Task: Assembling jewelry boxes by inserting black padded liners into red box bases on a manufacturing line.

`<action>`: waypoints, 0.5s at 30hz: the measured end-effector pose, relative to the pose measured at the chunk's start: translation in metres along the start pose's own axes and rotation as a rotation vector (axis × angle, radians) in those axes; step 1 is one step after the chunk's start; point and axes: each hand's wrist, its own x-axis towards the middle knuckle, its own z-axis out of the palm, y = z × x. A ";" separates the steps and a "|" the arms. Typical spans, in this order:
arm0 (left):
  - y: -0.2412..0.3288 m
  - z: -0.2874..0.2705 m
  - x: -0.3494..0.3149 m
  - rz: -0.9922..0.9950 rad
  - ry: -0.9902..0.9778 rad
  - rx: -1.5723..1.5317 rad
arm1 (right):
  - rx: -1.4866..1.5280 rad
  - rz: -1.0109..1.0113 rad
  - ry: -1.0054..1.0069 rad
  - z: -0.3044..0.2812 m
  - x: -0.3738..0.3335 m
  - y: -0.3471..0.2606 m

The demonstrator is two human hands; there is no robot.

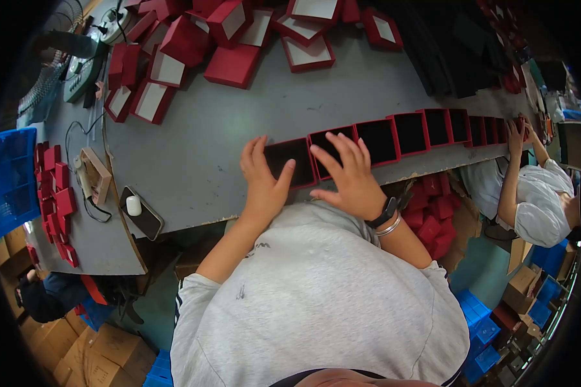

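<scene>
A row of open red boxes with black linings runs from in front of me toward the right. At its left end, my left hand (265, 180) lies against the outer side of the nearest box (294, 162), fingers up and thumb over the dark inside. My right hand (350, 177) is spread over the second box (316, 138), its thumb pointing toward the first. Its fingers are apart and hide part of that box. Beyond it, a third box (376, 141) touches its neighbours. Whether my fingertips press on the linings is hard to tell.
Red boxes with white insides (232, 64) are heaped at the back. A black pile (445, 48) lies back right. On the left are a phone (150, 222) with a white case (133, 206) and small red boxes (62, 201). A co-worker (536, 200) sits at the row's right end.
</scene>
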 end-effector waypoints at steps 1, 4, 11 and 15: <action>0.003 0.006 0.001 0.008 -0.039 0.023 | -0.026 -0.026 -0.095 0.006 -0.005 0.001; 0.002 0.015 0.002 0.022 -0.062 -0.068 | -0.098 -0.058 -0.078 0.018 -0.013 -0.002; 0.001 -0.001 0.040 0.169 -0.229 -0.225 | -0.108 0.050 0.041 0.010 -0.025 0.018; 0.010 -0.012 0.103 0.267 -0.073 0.165 | -0.120 0.102 0.074 0.002 -0.032 0.033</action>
